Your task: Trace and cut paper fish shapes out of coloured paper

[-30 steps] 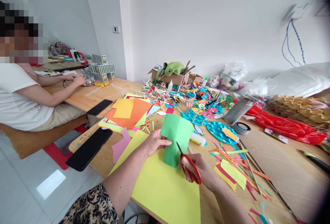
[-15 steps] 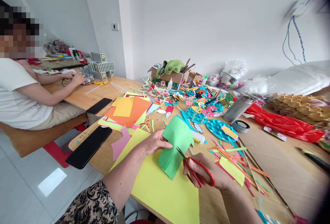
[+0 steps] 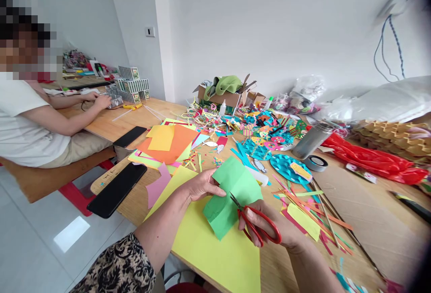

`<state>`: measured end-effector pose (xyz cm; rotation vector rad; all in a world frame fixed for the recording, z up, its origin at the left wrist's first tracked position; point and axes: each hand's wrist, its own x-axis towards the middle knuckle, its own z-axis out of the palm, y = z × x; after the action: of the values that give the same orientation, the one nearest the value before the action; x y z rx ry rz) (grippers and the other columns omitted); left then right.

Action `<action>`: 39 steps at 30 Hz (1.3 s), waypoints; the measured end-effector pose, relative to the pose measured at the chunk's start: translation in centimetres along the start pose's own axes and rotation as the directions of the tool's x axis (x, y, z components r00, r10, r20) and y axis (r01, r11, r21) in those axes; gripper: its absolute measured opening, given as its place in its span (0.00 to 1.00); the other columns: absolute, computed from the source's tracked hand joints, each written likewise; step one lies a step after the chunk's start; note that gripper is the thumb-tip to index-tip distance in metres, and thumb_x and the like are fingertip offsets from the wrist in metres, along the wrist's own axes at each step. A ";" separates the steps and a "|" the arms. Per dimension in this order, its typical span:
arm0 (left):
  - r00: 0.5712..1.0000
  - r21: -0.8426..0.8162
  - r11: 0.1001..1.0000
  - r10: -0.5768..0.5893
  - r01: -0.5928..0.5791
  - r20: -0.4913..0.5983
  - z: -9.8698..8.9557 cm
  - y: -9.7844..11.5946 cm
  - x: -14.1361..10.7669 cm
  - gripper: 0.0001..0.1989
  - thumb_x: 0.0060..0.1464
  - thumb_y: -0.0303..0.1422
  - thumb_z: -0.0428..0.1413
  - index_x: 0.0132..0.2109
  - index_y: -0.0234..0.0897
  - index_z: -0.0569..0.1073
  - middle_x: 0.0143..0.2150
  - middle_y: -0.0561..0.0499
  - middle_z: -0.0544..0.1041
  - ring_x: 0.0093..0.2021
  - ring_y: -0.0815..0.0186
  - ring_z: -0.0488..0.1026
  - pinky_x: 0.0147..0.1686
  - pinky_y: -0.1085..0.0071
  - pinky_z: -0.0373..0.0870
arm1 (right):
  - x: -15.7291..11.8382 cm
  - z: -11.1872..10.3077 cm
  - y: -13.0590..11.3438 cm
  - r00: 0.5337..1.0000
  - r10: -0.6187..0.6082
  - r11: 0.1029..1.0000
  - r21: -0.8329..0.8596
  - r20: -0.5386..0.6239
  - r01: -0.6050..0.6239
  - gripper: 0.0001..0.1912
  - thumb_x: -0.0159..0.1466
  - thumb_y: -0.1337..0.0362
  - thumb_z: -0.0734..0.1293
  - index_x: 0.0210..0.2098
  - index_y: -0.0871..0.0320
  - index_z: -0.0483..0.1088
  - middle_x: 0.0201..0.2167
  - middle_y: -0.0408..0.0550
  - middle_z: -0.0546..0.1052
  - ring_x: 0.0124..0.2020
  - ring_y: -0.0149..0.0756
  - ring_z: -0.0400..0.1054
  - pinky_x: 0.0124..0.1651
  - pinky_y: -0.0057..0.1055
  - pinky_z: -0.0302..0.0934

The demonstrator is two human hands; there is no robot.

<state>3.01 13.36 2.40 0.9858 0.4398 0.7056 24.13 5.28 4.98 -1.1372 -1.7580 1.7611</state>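
Observation:
A creased piece of green paper point(image 3: 232, 178) is pinched at its left edge by my left hand point(image 3: 205, 186), thumb on top. My right hand point(image 3: 269, 221) grips red-handled scissors point(image 3: 261, 228), fingers through the loops. Their dark blades point up and left over the paper's face, with the tips slightly apart; I cannot tell whether they touch it. Faint lines show on the lower part of the green paper. Beneath both hands lies a large yellow sheet point(image 3: 215, 257) at the table's front edge.
Orange paper point(image 3: 182, 144) and a black phone point(image 3: 117, 189) lie to the left. Paper strips point(image 3: 310, 207), a steel flask point(image 3: 311, 140) and a tape roll point(image 3: 316, 163) sit to the right. Colourful cut-outs point(image 3: 266, 131) cover the back. A person point(image 3: 40, 122) works at far left.
The green paper has turned and opened out flatter, its right side now reaching farther toward my right hand. The scissors have barely moved.

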 end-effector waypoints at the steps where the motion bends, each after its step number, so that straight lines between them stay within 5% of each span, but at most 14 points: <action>1: 1.000 0.000 1.000 -0.007 0.007 0.005 0.0 0.0 0.0 0.31 0.30 0.26 0.70 0.46 0.34 0.72 0.39 0.47 0.78 0.39 0.62 0.74 0.39 0.69 0.67 | 0.0 0.0 0.0 1.000 0.005 1.000 -0.003 0.002 -0.005 0.32 0.59 0.35 0.59 0.29 0.61 0.71 0.12 0.41 0.67 0.14 0.28 0.59 0.20 0.26 0.53; 17: 0.998 0.020 0.998 -0.059 0.058 0.028 0.0 0.3 -0.3 0.28 0.32 0.28 0.69 0.45 0.33 0.73 0.38 0.46 0.79 0.39 0.59 0.76 0.40 0.66 0.69 | 0.3 0.4 0.4 0.996 0.078 0.997 0.003 -0.050 -0.078 0.33 0.61 0.35 0.56 0.31 0.61 0.70 0.12 0.41 0.68 0.12 0.25 0.59 0.16 0.21 0.50; 28: 0.990 -0.050 0.993 -0.100 0.105 0.095 -0.7 -0.1 -0.1 0.26 0.32 0.27 0.68 0.44 0.32 0.75 0.39 0.43 0.80 0.36 0.59 0.77 0.40 0.66 0.70 | 0.3 0.1 1.3 1.000 0.022 0.999 0.031 -0.005 -0.022 0.33 0.65 0.40 0.54 0.32 0.63 0.73 0.11 0.42 0.69 0.09 0.25 0.57 0.14 0.21 0.51; 39: 0.996 -0.078 0.994 -0.080 0.082 0.040 -0.7 0.1 0.0 0.29 0.34 0.26 0.68 0.48 0.34 0.73 0.39 0.46 0.79 0.35 0.63 0.76 0.39 0.68 0.69 | 0.9 0.0 2.2 0.997 -0.034 0.998 0.048 -0.063 0.037 0.29 0.65 0.43 0.59 0.28 0.63 0.72 0.09 0.39 0.64 0.09 0.23 0.52 0.15 0.22 0.46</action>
<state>2.55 13.87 2.14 0.8993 0.4140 0.6263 24.14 5.65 2.67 -1.1219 -1.6789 1.7202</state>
